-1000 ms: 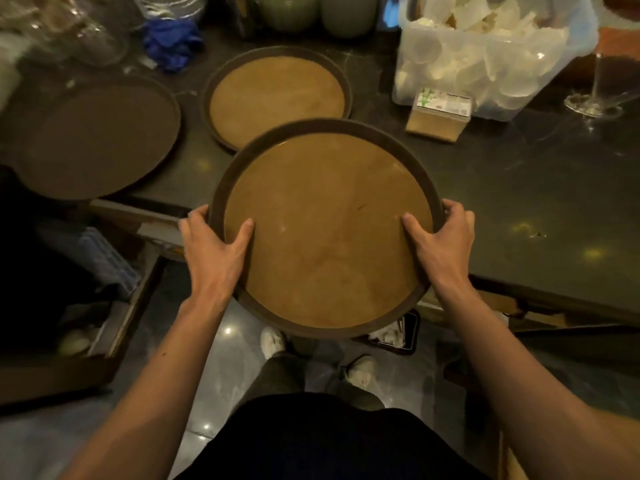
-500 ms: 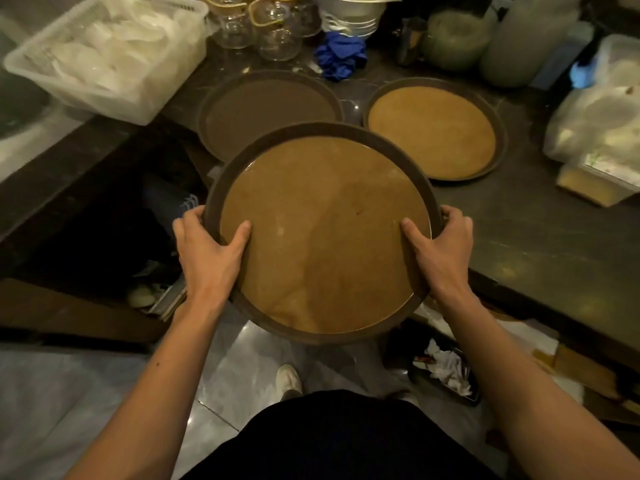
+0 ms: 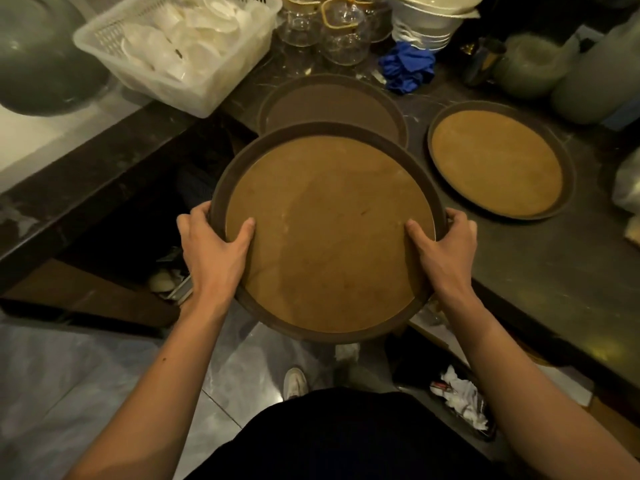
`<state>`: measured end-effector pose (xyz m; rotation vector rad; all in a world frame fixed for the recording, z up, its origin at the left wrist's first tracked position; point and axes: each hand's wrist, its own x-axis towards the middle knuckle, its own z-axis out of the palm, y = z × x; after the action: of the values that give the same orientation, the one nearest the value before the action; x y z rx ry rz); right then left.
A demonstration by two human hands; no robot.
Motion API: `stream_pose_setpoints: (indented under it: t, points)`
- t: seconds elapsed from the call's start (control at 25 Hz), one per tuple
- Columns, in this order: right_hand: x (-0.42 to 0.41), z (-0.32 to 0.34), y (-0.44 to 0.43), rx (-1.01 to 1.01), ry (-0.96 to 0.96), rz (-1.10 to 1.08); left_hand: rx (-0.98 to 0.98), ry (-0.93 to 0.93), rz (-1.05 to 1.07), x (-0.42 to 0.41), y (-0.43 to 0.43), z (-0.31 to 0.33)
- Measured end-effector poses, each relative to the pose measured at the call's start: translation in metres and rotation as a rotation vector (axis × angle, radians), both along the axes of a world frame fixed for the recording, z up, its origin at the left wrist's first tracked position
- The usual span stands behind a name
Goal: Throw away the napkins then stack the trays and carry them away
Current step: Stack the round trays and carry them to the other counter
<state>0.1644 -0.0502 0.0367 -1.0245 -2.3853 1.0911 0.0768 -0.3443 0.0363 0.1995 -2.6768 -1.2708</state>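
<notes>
From the head camera: the person stands at the corner of a dark counter [image 3: 540, 271], holding a round brown tray [image 3: 325, 233] out in front, level, off the counter and over the floor. The left hand [image 3: 211, 258] is clamped on the tray's left rim, thumb lying on the tan inner surface, fingers curled under the edge; the right hand [image 3: 441, 251] grips the right rim the same way. Two more trays lie flat on the counter: a darker one [image 3: 332, 105] just behind the held tray, partly hidden by it, and a lighter one [image 3: 498, 161] to its right. Down on the floor, a dark bin [image 3: 412, 368] holds crumpled white napkins [image 3: 460, 393]. Beyond the trays: a white basket [image 3: 211, 95], glasses [image 3: 332, 29], a blue cloth [image 3: 408, 67]
</notes>
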Motion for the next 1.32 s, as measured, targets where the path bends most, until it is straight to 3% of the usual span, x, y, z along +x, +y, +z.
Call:
stream_pose_setpoints:
  t: [0.36,0.72,1.32]
  points:
    - [-0.098,-0.024,0.064,-0.063,0.025,0.022,-0.034,-0.021,0.048,-0.086,0.066,-0.011]
    - [-0.179,-0.039,0.118,-0.103,-0.006,0.049,0.061,-0.100,0.077,-0.160,0.119,-0.031]
    - [-0.263,-0.063,0.106,-0.052,-0.140,-0.080,0.001,-0.195,-0.073,-0.280,0.123,-0.073]
